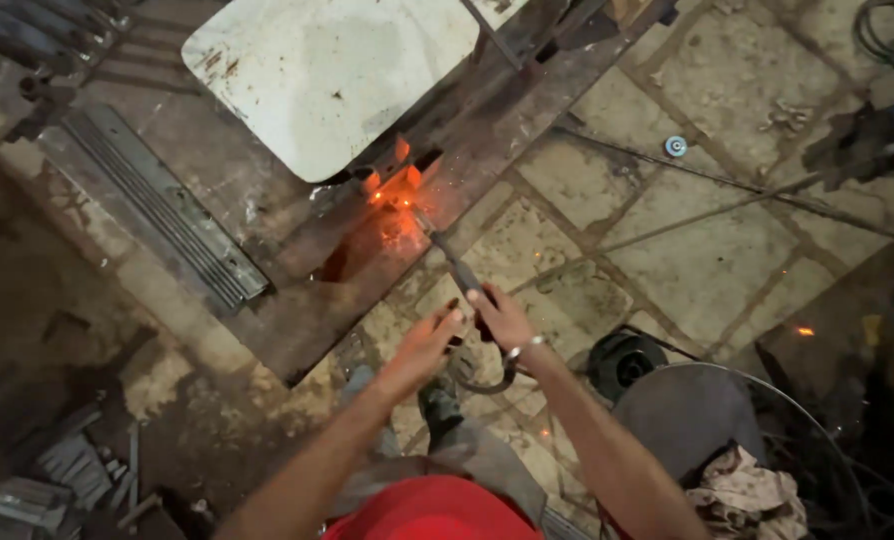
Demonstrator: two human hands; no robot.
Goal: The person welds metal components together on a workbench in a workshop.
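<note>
My right hand (503, 318) grips the dark handle of a welding electrode holder (461, 272), whose rod reaches up-left to a glowing orange weld spot (395, 190) with sparks. The spot lies on a rusty metal frame (437, 120) beside a white metal sheet (327, 70). My left hand (425, 345) sits just left of the holder with its fingers spread, close to the right hand; whether it touches the holder is unclear. A thick cable (487, 380) loops down from the handle.
A ribbed metal strip (167, 210) lies on the left. Scrap metal pieces (77, 470) are at the bottom left. A dark round object (624, 362), a grey stool with a rag (737, 490), wires (727, 205) and a small disc (676, 146) are on the stone floor at right.
</note>
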